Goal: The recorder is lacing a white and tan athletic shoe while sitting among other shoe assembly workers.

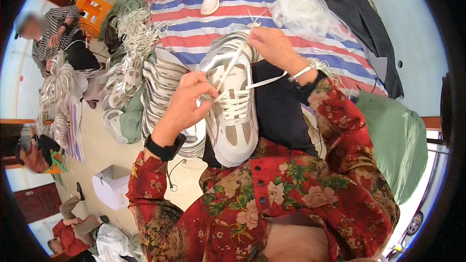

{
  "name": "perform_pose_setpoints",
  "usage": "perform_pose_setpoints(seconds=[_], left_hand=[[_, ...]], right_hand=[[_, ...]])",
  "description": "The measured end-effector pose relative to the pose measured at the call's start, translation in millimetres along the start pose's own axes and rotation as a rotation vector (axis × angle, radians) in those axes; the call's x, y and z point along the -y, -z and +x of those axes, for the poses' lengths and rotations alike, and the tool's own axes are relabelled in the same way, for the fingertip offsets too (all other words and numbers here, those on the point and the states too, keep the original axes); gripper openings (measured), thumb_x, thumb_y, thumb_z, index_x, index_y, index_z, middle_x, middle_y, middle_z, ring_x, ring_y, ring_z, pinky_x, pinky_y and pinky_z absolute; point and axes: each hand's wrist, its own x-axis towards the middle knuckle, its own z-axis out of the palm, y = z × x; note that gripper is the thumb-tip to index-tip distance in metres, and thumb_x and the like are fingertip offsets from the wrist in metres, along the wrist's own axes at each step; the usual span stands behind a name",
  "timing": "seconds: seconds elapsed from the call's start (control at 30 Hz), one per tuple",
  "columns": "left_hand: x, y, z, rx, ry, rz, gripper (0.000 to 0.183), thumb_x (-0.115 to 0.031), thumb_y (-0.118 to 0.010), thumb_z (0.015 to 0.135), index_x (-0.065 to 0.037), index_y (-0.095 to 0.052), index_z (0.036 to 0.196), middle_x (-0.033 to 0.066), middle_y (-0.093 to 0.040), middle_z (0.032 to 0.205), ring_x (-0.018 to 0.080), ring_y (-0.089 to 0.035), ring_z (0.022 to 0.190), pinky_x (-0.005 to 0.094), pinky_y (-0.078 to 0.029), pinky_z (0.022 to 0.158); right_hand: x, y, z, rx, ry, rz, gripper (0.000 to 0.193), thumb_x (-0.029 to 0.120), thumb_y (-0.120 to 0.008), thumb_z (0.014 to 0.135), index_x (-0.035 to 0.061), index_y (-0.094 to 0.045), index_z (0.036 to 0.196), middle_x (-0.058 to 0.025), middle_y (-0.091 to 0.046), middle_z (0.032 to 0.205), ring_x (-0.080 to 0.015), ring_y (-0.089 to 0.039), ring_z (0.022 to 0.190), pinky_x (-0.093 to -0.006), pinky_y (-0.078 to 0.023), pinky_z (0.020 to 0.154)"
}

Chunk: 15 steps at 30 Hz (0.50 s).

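A white and beige sneaker (235,148) rests on my lap, its toe toward me, with white laces crossing its lower eyelets. My right hand (277,48) is closed on one shoelace (233,70), pulled up taut over the tongue from the eyelets. Another lace end (269,81) stretches from the shoe's right side toward my right wrist. At the left edge of the shoe is my left hand (191,99), its fingertips pinched near the eyelets; whether lace lies between them is hard to see.
Stacked sneakers (165,87) stand beside my left arm. White laces lie heaped (136,26) beyond them. A striped sheet (187,5) covers the floor ahead, bearing a clear plastic bag (303,9). A green sack (393,140) is at right, a white bin (111,187) at left. Other people sit at left.
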Motion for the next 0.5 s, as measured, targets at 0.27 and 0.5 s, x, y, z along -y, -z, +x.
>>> perform_pose_setpoints(seconds=[0.27,0.5], left_hand=[[1.5,-44.0,16.9,-0.084,0.044,0.306,0.023,-0.029,-0.074,0.070,-0.007,-0.067,0.072,0.0115,-0.057,0.090,0.0316,-0.052,0.093,0.0438,-0.044,0.083],[-6.3,-47.9,23.1,0.021,0.252,0.181,0.030,-0.021,-0.074,0.064,0.005,-0.071,0.078,0.0217,-0.061,0.100,0.0409,-0.050,0.107,0.0440,-0.055,0.078]], right_hand=[[16.0,31.0,-55.0,0.685,-0.603,0.892,0.023,0.026,-0.059,0.096,0.0056,-0.064,0.085,0.0035,-0.054,0.058,-0.0048,-0.046,0.047,-0.0208,-0.034,0.044],[32.5,29.1,-75.0,0.891,-0.608,1.351,0.025,0.029,-0.061,0.096,0.0058,-0.054,0.092,-0.0015,-0.049,0.055,-0.0077,-0.039,0.038,-0.0198,-0.030,0.037]])
